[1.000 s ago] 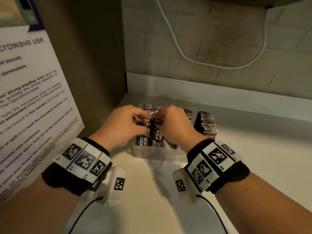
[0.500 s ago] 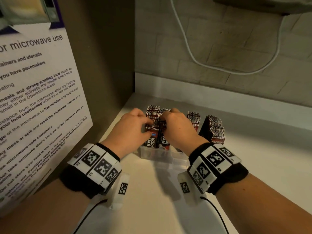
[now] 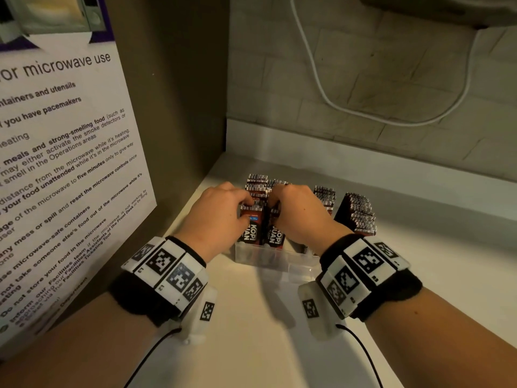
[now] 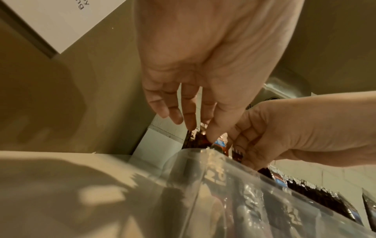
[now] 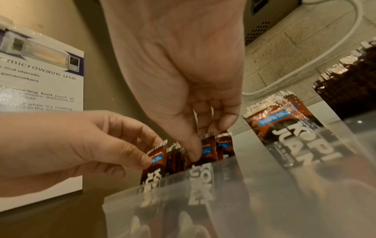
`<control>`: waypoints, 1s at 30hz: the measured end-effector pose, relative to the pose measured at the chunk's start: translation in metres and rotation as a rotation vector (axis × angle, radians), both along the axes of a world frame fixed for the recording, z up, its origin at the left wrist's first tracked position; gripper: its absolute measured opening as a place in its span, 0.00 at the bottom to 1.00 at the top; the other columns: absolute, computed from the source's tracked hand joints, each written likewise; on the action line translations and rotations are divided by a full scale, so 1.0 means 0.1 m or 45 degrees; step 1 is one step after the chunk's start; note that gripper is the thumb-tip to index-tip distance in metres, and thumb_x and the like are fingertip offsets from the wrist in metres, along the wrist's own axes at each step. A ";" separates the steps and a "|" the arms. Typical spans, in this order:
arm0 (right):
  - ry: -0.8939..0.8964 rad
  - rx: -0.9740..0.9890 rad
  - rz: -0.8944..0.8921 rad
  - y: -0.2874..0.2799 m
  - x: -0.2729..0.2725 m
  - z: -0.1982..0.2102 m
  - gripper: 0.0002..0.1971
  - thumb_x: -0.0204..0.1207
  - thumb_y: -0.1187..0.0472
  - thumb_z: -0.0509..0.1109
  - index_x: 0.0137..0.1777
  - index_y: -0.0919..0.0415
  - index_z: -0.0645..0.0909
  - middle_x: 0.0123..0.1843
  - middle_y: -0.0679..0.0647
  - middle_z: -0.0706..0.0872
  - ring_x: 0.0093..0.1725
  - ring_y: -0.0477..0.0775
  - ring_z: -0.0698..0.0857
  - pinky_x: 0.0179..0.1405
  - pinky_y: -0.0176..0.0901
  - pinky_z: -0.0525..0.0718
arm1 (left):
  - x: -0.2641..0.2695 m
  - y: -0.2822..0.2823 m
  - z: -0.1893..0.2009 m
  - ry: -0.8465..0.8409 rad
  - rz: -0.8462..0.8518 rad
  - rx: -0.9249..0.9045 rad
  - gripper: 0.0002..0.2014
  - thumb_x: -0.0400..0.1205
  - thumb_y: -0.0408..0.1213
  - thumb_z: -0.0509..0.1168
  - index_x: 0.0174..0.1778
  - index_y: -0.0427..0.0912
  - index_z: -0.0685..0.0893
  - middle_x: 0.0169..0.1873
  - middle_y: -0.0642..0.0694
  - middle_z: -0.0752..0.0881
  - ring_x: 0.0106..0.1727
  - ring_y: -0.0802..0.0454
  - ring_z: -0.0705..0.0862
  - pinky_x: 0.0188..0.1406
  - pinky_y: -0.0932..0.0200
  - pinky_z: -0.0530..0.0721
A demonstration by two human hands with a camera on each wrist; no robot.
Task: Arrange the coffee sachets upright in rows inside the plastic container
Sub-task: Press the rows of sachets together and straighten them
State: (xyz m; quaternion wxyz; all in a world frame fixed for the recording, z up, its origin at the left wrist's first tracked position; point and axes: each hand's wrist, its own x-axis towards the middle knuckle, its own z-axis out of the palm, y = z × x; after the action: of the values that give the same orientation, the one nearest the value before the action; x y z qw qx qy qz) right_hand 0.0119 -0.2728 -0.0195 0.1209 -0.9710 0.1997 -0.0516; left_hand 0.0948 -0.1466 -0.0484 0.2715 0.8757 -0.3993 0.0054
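A clear plastic container [image 3: 268, 260] sits on the white counter and holds dark red coffee sachets [image 3: 275, 238] standing upright in rows. My left hand [image 3: 250, 204] pinches the front sachets of the left row [image 5: 154, 161], thumb on the front face, fingers behind. My right hand [image 3: 272, 204] pinches the front sachets of the neighbouring row [image 5: 207, 149] the same way. The two hands nearly touch above the container [image 4: 223, 201]. Two further rows of sachets [image 3: 324, 197] stand to the right; my right wrist hides their bases.
A brown side wall with a microwave notice [image 3: 64, 163] stands close on the left. The brick wall behind carries a white cable [image 3: 321, 88]. The container's front wall [image 5: 203, 209] lies between my wrists and the sachets. White counter [image 3: 433, 270] stretches to the right.
Both hands keep their hold on the front sachets at the same spot. The head view has turned a little to the left, so more of the notice shows.
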 end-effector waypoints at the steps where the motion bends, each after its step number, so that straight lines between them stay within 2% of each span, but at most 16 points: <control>1: 0.015 0.015 0.008 -0.01 0.00 0.00 0.12 0.74 0.72 0.67 0.55 0.62 0.84 0.53 0.59 0.86 0.53 0.61 0.84 0.49 0.50 0.85 | -0.01 0.00 0.01 0.004 -0.007 0.005 0.16 0.79 0.38 0.70 0.63 0.52 0.85 0.60 0.50 0.80 0.63 0.48 0.77 0.60 0.55 0.77; 4: 0.044 0.022 0.041 -0.03 -0.02 -0.01 0.08 0.74 0.70 0.68 0.51 0.62 0.84 0.51 0.59 0.85 0.52 0.60 0.84 0.48 0.48 0.83 | -0.04 0.01 0.02 0.020 -0.039 0.024 0.19 0.78 0.38 0.71 0.66 0.54 0.82 0.62 0.50 0.79 0.65 0.48 0.76 0.61 0.55 0.78; 7: -0.003 -0.011 0.059 -0.02 -0.03 -0.03 0.13 0.74 0.70 0.68 0.57 0.62 0.82 0.56 0.59 0.80 0.54 0.59 0.82 0.52 0.46 0.80 | -0.07 0.01 0.04 0.037 -0.061 0.060 0.25 0.77 0.38 0.70 0.71 0.55 0.77 0.64 0.51 0.76 0.67 0.48 0.73 0.63 0.53 0.77; 12: 0.048 -0.071 0.083 0.02 -0.05 -0.05 0.16 0.75 0.71 0.66 0.63 0.63 0.77 0.58 0.61 0.81 0.54 0.62 0.82 0.47 0.45 0.78 | -0.12 0.03 0.08 0.038 -0.060 0.088 0.28 0.77 0.36 0.71 0.72 0.57 0.74 0.65 0.52 0.73 0.68 0.49 0.71 0.65 0.52 0.76; 20: -0.085 0.049 0.034 -0.04 -0.01 -0.10 0.12 0.72 0.71 0.67 0.55 0.64 0.82 0.51 0.60 0.85 0.51 0.60 0.82 0.42 0.41 0.73 | -0.17 0.03 0.15 0.115 -0.103 0.034 0.28 0.76 0.34 0.70 0.71 0.58 0.76 0.65 0.52 0.74 0.68 0.48 0.70 0.68 0.49 0.74; 23: -0.071 0.095 0.017 -0.09 -0.04 -0.07 0.10 0.71 0.71 0.69 0.52 0.63 0.85 0.44 0.57 0.85 0.47 0.57 0.83 0.36 0.37 0.74 | -0.20 0.01 0.19 0.165 -0.145 -0.082 0.27 0.74 0.31 0.69 0.69 0.58 0.79 0.63 0.51 0.75 0.67 0.47 0.73 0.68 0.50 0.74; 26: -0.173 0.226 -0.036 -0.19 -0.13 0.06 0.09 0.68 0.70 0.74 0.46 0.58 0.85 0.40 0.54 0.85 0.43 0.57 0.83 0.38 0.40 0.78 | -0.30 -0.06 0.27 0.258 -0.172 -0.391 0.22 0.76 0.29 0.67 0.64 0.53 0.83 0.60 0.52 0.79 0.55 0.49 0.78 0.62 0.51 0.79; 28: -0.302 0.354 -0.088 -0.30 -0.24 0.20 0.12 0.65 0.73 0.75 0.39 0.54 0.82 0.38 0.57 0.87 0.40 0.59 0.84 0.41 0.46 0.82 | -0.41 -0.12 0.33 0.431 -0.157 -0.587 0.16 0.80 0.33 0.66 0.64 0.50 0.82 0.59 0.53 0.80 0.58 0.54 0.80 0.63 0.57 0.78; 30: -0.331 0.361 -0.131 -0.41 -0.35 0.32 0.15 0.65 0.76 0.74 0.37 0.53 0.80 0.36 0.55 0.85 0.38 0.55 0.82 0.39 0.41 0.79 | -0.52 -0.21 0.35 0.755 -0.160 -0.681 0.16 0.84 0.44 0.63 0.69 0.48 0.79 0.63 0.53 0.80 0.65 0.57 0.78 0.66 0.60 0.75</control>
State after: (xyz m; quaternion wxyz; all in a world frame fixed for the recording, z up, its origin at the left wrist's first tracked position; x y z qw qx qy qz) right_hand -0.0235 -0.3142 0.0127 0.2784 -0.9180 0.2370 -0.1539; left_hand 0.0431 -0.1675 -0.0136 0.5930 0.7117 -0.3408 -0.1603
